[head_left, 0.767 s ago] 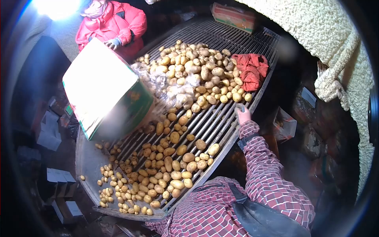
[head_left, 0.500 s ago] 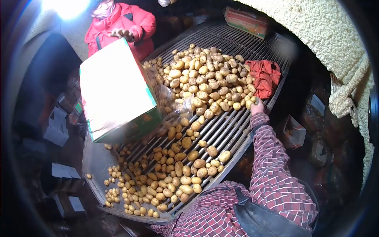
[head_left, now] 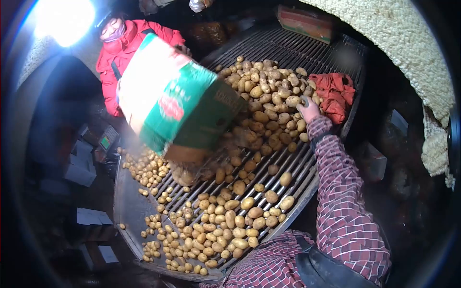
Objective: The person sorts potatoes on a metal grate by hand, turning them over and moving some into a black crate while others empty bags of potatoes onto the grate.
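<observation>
My right hand (head_left: 310, 110), in a plaid sleeve, reaches to the right edge of a potato pile (head_left: 273, 91). Its fingers look stretched out and apart against the potatoes; the fingertips are partly hidden. Right beside it lies a crumpled red cloth (head_left: 332, 96). My left hand is out of view. Across the slatted metal table (head_left: 288, 180), a person in a red coat (head_left: 126, 47) has a large green and white cardboard box (head_left: 175, 98) tilted over the potatoes. Below the box's lower edge, something is blurred, perhaps a clear plastic liner with potatoes.
Loose potatoes (head_left: 221, 225) spread over the near slats, with smaller ones (head_left: 149, 168) toward the left end. A flat red and green box (head_left: 305, 24) stands at the far end. Cartons (head_left: 93, 217) sit on the floor at left. Cream fabric (head_left: 394, 48) hangs at upper right.
The box has swung right and tipped, now showing its printed green side. More small potatoes show on the left. My right hand has shifted slightly up along the pile, and the view has moved.
</observation>
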The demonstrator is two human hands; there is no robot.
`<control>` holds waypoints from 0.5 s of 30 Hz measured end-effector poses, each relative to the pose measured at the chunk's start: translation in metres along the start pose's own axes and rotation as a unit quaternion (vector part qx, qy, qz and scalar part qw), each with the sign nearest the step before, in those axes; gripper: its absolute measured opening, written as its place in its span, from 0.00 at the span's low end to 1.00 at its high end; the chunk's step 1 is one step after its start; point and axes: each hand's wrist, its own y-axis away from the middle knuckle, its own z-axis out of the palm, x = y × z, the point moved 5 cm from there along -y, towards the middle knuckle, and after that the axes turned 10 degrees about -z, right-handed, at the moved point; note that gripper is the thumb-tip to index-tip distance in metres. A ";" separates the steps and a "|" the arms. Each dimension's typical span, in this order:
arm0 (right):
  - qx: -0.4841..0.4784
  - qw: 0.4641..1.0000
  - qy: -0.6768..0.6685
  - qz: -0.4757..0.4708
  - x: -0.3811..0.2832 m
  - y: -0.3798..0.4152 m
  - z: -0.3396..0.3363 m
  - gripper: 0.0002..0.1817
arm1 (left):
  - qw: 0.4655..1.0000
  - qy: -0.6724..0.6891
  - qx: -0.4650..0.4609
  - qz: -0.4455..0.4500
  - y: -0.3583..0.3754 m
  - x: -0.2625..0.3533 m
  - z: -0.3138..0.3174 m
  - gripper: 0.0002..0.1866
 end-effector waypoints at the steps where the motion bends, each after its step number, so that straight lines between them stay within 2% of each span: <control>1: -0.004 1.000 0.025 -0.005 0.001 -0.016 0.012 0.28 | 0.997 0.017 -0.007 0.070 -0.008 0.030 0.001 0.20; 2: -0.008 0.999 0.051 -0.011 0.000 -0.027 0.022 0.29 | 0.998 0.015 -0.004 0.056 -0.011 0.059 0.004 0.19; 3: -0.047 0.993 0.105 0.013 -0.001 -0.029 0.034 0.29 | 0.992 0.077 0.031 0.092 -0.016 0.076 0.015 0.15; 4: -0.087 0.983 0.159 0.037 -0.009 -0.029 0.050 0.30 | 0.989 0.107 0.034 0.099 -0.010 0.107 0.018 0.15; 5: -0.213 0.932 0.291 0.029 -0.055 -0.023 0.043 0.30 | 0.984 0.137 0.038 0.106 0.002 0.147 0.023 0.16; 6: -0.262 0.875 0.406 -0.021 -0.087 -0.022 0.043 0.30 | 0.979 0.168 0.041 0.111 0.008 0.173 0.027 0.17; 7: -0.308 0.860 0.406 -0.020 -0.095 -0.029 0.059 0.29 | 0.983 0.087 0.003 0.161 0.004 0.186 0.036 0.18; 8: -0.353 0.843 0.406 -0.016 -0.100 -0.036 0.071 0.29 | 0.977 0.075 -0.018 0.197 0.009 0.206 0.045 0.20; 10: -0.299 0.932 0.180 -0.100 -0.112 -0.046 0.111 0.27 | 0.973 0.037 -0.048 0.221 0.021 0.246 0.062 0.24; 12: -0.322 0.920 0.160 -0.152 -0.123 -0.029 0.150 0.28 | 0.955 0.219 -0.170 0.110 0.038 0.280 0.079 0.29; 13: -0.248 0.931 0.217 -0.159 -0.126 -0.004 0.162 0.30 | 0.956 0.066 -0.135 0.252 0.021 0.255 0.112 0.38; 14: -0.170 0.933 0.271 -0.165 -0.135 0.019 0.170 0.33 | 0.958 -0.107 -0.085 0.252 0.043 0.282 0.102 0.44; 15: -0.201 0.929 0.283 -0.131 -0.146 0.031 0.174 0.39 | 0.947 -0.114 -0.060 0.294 0.044 0.282 0.106 0.44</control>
